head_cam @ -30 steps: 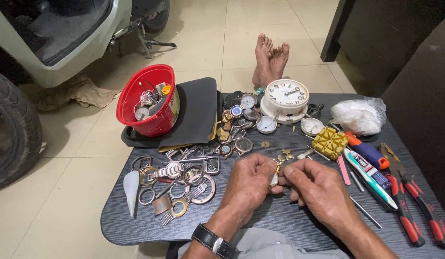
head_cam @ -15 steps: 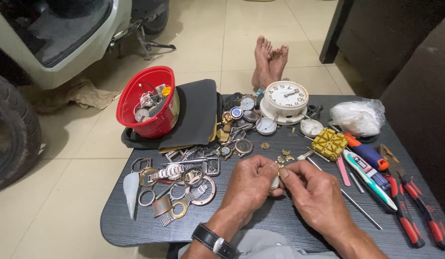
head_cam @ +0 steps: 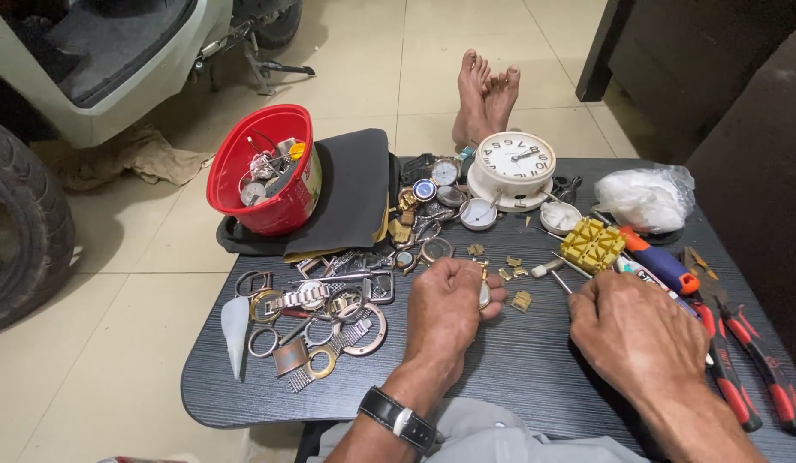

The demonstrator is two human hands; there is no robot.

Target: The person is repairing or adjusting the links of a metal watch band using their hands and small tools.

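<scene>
My left hand (head_cam: 449, 309) rests on the dark table (head_cam: 518, 377) with its fingers closed around a small metal watch piece (head_cam: 484, 290) that sticks out by the thumb. A black wristwatch (head_cam: 396, 418) is on that wrist. My right hand (head_cam: 638, 330) lies to the right, back up and fingers curled, next to a yellow watch holder (head_cam: 592, 243) and screwdrivers (head_cam: 664, 261). Whether it holds anything is hidden. Small gold links (head_cam: 511, 273) lie between the two hands.
A red bucket (head_cam: 265, 180) of parts sits on a black cloth (head_cam: 351, 193) at the back left. Watch cases and straps (head_cam: 316, 321) are spread at the left, a white clock (head_cam: 514, 167) at the back, red-handled pliers (head_cam: 758, 360) at the right. Bare feet (head_cam: 485, 94) lie beyond the table.
My right hand has pulled away from my left hand and moved right toward the tools. The left hand stays put with the watch piece.
</scene>
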